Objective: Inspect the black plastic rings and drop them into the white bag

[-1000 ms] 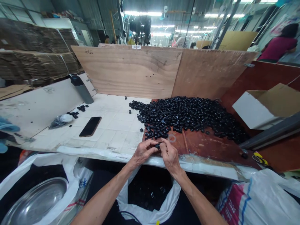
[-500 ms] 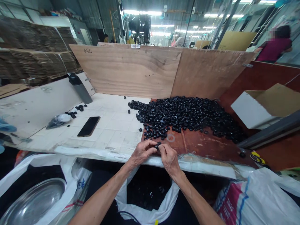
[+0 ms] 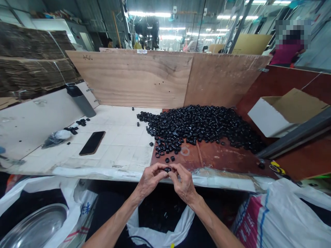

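Over the table's front edge my left hand [image 3: 151, 177] and my right hand [image 3: 183, 181] meet, both closed in a pinch on one small black plastic part [image 3: 167, 169]. Its details are partly covered by the fingertips. Just beyond the fingers, two loose black parts lie on the brown sheet. Behind them spreads a big heap of the same small black ring-like parts [image 3: 201, 124]. Below my hands hangs an open white sack [image 3: 178, 232], its dark inside holding some black pieces that are hard to make out.
On the left are a phone [image 3: 92, 143], a grey bottle [image 3: 81, 101] and a plastic bag [image 3: 55, 137]. A wooden board [image 3: 134, 79] closes the back. An open carton [image 3: 271, 119], scissors [image 3: 276, 168] and a metal bar [image 3: 294, 139] are right. A metal bowl [image 3: 41, 227] sits low left.
My hands have come down and nearer to me, with the fingertips now together around the black part. Two loose parts now show in front of them. The whole view has shifted slightly.
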### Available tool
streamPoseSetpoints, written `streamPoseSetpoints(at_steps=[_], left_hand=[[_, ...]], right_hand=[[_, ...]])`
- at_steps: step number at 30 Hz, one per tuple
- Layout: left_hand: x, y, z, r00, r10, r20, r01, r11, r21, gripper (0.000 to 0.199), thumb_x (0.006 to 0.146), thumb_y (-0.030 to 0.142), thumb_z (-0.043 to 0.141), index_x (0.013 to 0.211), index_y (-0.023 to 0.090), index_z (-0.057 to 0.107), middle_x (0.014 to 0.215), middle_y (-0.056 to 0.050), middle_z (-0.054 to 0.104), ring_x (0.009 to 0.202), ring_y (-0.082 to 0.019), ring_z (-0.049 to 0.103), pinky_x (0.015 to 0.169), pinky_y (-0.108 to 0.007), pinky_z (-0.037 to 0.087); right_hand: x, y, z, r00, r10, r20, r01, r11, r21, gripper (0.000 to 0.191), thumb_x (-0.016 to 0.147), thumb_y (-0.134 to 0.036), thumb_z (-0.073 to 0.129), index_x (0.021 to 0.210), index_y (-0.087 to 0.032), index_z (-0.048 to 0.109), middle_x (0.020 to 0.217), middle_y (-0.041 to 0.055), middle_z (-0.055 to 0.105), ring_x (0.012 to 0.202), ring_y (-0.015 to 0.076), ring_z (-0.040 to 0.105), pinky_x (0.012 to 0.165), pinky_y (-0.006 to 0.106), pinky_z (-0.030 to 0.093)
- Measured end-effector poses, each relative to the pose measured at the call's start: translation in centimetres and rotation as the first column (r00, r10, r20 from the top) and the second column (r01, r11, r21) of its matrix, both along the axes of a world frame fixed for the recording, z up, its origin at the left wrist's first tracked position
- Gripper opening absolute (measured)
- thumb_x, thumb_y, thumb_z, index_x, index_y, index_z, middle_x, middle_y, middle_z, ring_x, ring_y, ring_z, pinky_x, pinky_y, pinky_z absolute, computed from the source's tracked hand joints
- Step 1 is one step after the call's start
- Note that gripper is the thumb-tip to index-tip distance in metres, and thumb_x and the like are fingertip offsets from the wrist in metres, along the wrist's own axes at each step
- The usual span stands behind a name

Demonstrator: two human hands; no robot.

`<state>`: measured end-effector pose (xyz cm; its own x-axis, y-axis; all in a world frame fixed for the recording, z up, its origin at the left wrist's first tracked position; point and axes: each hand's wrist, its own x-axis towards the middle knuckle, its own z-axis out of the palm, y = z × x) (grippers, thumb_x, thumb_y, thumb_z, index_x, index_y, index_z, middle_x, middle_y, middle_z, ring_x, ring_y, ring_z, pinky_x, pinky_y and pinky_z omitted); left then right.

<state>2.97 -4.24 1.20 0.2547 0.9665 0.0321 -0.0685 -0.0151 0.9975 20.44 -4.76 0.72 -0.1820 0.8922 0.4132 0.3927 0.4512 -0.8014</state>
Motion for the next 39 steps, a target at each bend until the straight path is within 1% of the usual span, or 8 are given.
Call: streamPoseSetpoints(at_steps=[7, 11, 20, 22, 25, 28, 35, 39], left_hand=[[0.3, -0.7, -0.1, 0.981, 0.108, -0.163, -0.077, 0.980, 0.186, 0.024, 0.084, 0.034, 0.067, 0.102, 0.017, 0.069, 0.100, -0.008, 0.072, 0.093, -0.022, 0.068, 0.086, -0.034, 0.057], [0.2, -1.0, -0.5, 1.000, 0.019, 0.007, -0.019, 1.000, -0.009, 0.026, 0.085, 0.032, 0.067, 0.105, 0.015, 0.066, 0.100, -0.008, 0.073, 0.088, -0.022, 0.070, 0.085, -0.037, 0.058], [0.1, -1.7, -0.4, 0.994, 0.029, 0.103, -0.019, 0.996, -0.090, 0.024, 0.084, 0.028, 0.068, 0.104, 0.015, 0.066, 0.100, -0.008, 0.072, 0.089, -0.022, 0.070, 0.088, -0.041, 0.058], [0.1, -1.6, -0.4, 0.998, 0.060, 0.015, -0.060, 0.998, -0.008, 0.022, 0.085, 0.028, 0.067, 0.103, 0.015, 0.066, 0.099, -0.008, 0.072, 0.089, -0.022, 0.070, 0.087, -0.040, 0.058], [-0.2, -1.6, -0.8, 0.953, 0.183, -0.239, -0.101, 0.942, 0.319, 0.017, 0.088, 0.024, 0.061, 0.103, 0.018, 0.067, 0.102, -0.008, 0.071, 0.096, -0.023, 0.068, 0.089, -0.038, 0.056], [-1.0, -1.7, -1.3, 0.892, 0.253, -0.376, -0.004, 0.833, 0.553, 0.021, 0.092, 0.019, 0.053, 0.110, 0.020, 0.064, 0.108, -0.009, 0.070, 0.102, -0.022, 0.066, 0.092, -0.038, 0.055], [-3.9, -1.7, -0.9, 0.814, 0.080, -0.576, 0.369, 0.695, 0.617, 0.031, 0.094, 0.010, 0.047, 0.122, 0.020, 0.056, 0.112, -0.013, 0.068, 0.103, -0.022, 0.066, 0.087, -0.034, 0.057], [-4.2, -1.9, -1.7, 0.824, 0.231, -0.517, 0.258, 0.660, 0.706, 0.035, 0.094, 0.009, 0.048, 0.126, 0.020, 0.054, 0.114, -0.014, 0.067, 0.105, -0.022, 0.067, 0.086, -0.034, 0.059]], right_hand=[[-0.6, -0.7, 0.5, 0.995, -0.093, -0.018, 0.088, 0.980, -0.178, 0.021, 0.097, -0.030, 0.046, 0.091, -0.019, 0.063, 0.070, 0.0011, 0.062, 0.061, 0.0146, 0.058, 0.059, 0.024, 0.045], [-0.6, -0.8, 0.8, 1.000, 0.015, -0.018, -0.016, 1.000, -0.016, 0.018, 0.095, -0.026, 0.048, 0.100, -0.019, 0.064, 0.089, 0.0059, 0.064, 0.081, 0.0180, 0.062, 0.076, 0.028, 0.049], [-0.5, -1.1, 0.7, 0.997, 0.067, -0.033, -0.067, 0.998, 0.002, 0.017, 0.095, -0.025, 0.047, 0.097, -0.020, 0.063, 0.090, 0.0073, 0.064, 0.084, 0.0195, 0.062, 0.077, 0.031, 0.049], [-1.0, -1.3, 0.5, 0.997, -0.002, -0.076, -0.007, 0.994, -0.111, 0.017, 0.094, -0.030, 0.049, 0.092, -0.020, 0.062, 0.078, 0.0043, 0.063, 0.071, 0.0175, 0.061, 0.066, 0.028, 0.048], [-2.3, -1.4, 0.2, 0.964, -0.148, -0.222, 0.041, 0.904, -0.426, 0.022, 0.092, -0.039, 0.053, 0.084, -0.019, 0.058, 0.055, -0.0036, 0.053, 0.047, 0.0121, 0.049, 0.046, 0.023, 0.037], [-3.2, -1.6, 0.5, 0.864, -0.229, -0.448, -0.119, 0.773, -0.624, 0.032, 0.087, -0.047, 0.057, 0.073, -0.019, 0.053, 0.049, -0.0070, 0.046, 0.038, 0.0078, 0.039, 0.041, 0.021, 0.032], [-3.1, -1.6, 1.3, 0.871, -0.181, -0.457, -0.278, 0.584, -0.762, 0.032, 0.076, -0.040, 0.067, 0.058, -0.019, 0.050, 0.036, -0.0083, 0.041, 0.032, 0.0066, 0.034, 0.036, 0.020, 0.032], [-4.1, -1.8, 1.7, 0.842, -0.220, -0.493, -0.284, 0.597, -0.750, 0.038, 0.080, -0.049, 0.063, 0.062, -0.017, 0.053, 0.039, -0.0063, 0.045, 0.034, 0.0076, 0.040, 0.038, 0.020, 0.037]])
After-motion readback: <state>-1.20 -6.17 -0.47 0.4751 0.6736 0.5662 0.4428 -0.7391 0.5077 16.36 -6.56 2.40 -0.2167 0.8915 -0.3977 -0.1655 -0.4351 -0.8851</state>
